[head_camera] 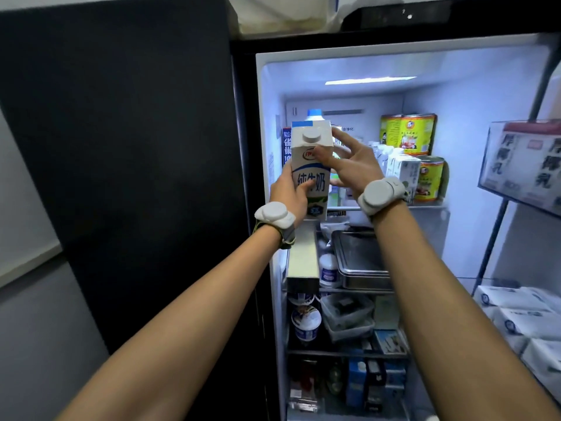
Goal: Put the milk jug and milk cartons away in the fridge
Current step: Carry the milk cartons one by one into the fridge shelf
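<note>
A white and blue milk carton (pixel 309 165) with a white round cap is held upright in front of the open fridge's top shelf (pixel 425 205). My left hand (pixel 288 196) grips its lower left side. My right hand (pixel 349 162) rests against its upper right side, thumb on the front and fingers spread. Behind the carton a blue cap of a milk jug (pixel 314 113) shows on the shelf; its body is hidden. Several more white cartons (pixel 397 168) stand on the same shelf to the right.
Yellow cans (pixel 406 133) are stacked at the shelf's back right. A metal tray (pixel 361 259) and a small bottle (pixel 328 270) lie on the shelf below. The fridge door (pixel 525 165) stands open at right with boxes in it. A dark closed door (pixel 127 165) fills the left.
</note>
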`<control>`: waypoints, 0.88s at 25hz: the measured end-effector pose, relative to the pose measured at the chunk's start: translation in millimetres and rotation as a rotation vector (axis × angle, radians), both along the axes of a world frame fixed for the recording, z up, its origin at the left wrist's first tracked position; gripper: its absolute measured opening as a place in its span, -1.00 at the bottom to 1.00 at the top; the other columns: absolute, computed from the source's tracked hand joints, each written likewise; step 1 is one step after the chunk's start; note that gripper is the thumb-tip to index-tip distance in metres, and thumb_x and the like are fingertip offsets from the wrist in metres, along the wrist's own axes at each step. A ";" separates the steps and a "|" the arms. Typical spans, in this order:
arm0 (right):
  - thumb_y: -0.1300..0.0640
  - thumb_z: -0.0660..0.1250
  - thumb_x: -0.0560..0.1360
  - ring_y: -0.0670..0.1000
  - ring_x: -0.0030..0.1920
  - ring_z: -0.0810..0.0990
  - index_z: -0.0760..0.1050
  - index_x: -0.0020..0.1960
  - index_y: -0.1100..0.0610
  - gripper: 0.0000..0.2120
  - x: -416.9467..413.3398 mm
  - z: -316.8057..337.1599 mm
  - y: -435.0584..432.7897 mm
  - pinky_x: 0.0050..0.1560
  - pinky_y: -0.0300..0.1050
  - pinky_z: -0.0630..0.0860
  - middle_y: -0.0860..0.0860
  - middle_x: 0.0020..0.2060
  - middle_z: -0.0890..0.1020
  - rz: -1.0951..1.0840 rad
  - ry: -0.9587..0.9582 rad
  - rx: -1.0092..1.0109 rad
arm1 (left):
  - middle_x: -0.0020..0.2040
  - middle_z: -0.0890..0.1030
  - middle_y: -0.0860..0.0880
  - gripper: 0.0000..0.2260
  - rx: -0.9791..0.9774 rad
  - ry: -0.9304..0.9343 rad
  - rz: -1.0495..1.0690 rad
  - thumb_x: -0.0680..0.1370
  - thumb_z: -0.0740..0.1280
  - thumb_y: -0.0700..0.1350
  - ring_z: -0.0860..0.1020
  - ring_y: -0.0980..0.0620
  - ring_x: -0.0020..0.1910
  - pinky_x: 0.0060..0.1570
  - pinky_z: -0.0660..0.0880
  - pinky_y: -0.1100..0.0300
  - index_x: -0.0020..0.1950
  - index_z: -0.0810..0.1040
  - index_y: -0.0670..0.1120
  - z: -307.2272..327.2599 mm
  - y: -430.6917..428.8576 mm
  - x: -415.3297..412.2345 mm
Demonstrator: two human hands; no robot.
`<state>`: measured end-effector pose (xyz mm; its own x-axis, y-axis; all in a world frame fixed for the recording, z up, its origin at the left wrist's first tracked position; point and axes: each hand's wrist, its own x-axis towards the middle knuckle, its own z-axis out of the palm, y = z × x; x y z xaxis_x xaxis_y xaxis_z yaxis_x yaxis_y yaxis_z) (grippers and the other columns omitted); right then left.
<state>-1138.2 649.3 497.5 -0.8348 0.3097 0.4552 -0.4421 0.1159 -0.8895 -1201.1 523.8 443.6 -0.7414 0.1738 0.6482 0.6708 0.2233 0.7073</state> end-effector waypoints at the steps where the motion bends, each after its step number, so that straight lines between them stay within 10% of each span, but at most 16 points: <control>1: 0.09 0.55 0.46 -0.15 0.01 0.73 0.54 0.25 -0.26 -0.55 -6.4 2.8 3.6 -0.31 -0.24 0.64 -0.11 0.09 0.75 -0.003 -0.005 0.003 | 0.02 0.63 0.04 -0.63 0.006 -0.013 0.003 0.58 0.35 -0.12 0.56 0.10 -0.07 -0.26 0.40 0.57 0.37 0.43 -0.03 2.9 4.2 -7.6; 6: 0.08 0.56 0.46 -0.26 -0.15 0.74 0.54 0.36 -0.15 -0.50 -42.2 3.6 17.6 -0.33 -0.24 0.64 -0.19 -0.03 0.75 -0.004 -0.005 -0.046 | 0.09 0.66 -0.07 -0.66 0.045 -0.051 0.024 0.57 0.34 -0.18 0.58 0.04 -0.04 -0.08 0.49 0.26 0.34 0.45 -0.06 6.9 24.1 -42.2; 22: 0.09 0.46 0.55 -0.26 -0.31 0.69 0.47 0.44 0.19 -0.50 -126.2 -1.2 39.5 -0.41 -0.29 0.60 0.04 0.01 0.71 -0.076 -0.094 -0.117 | 0.24 0.50 -0.15 -0.53 -0.094 -0.136 0.194 0.55 0.40 -0.14 0.52 -0.13 0.22 0.16 0.38 0.18 0.43 0.38 -0.12 -41.8 51.2 -88.7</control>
